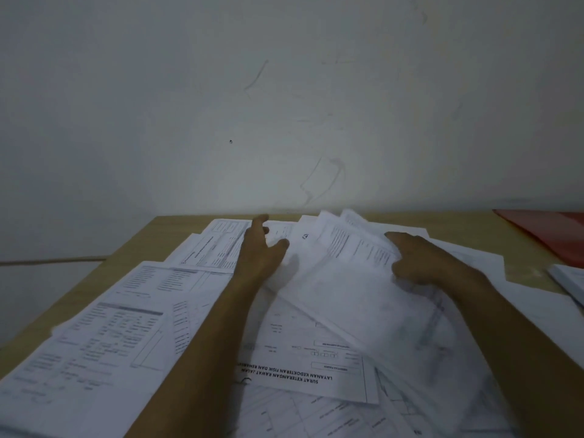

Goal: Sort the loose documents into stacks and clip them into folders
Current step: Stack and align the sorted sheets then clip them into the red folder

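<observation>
Loose printed documents (pixel 132 314) cover most of the wooden table (pixel 148 238). My right hand (pixel 420 260) grips a fanned bundle of sheets (pixel 350 270), lifted and tilted above the pile at centre right. My left hand (pixel 262 248) reaches over the far papers with its fingers straight and spread, thumb out, next to the bundle's left edge; it holds nothing. A form with a bold heading (pixel 316 374) lies upside down near me, partly under the bundle. A red folder (pixel 550 235) lies flat at the far right.
A small stack of white papers (pixel 568 279) sits at the right edge below the red folder. A pale wall (pixel 284 105) rises straight behind the table's far edge. The table's left edge runs diagonally, with floor beyond it.
</observation>
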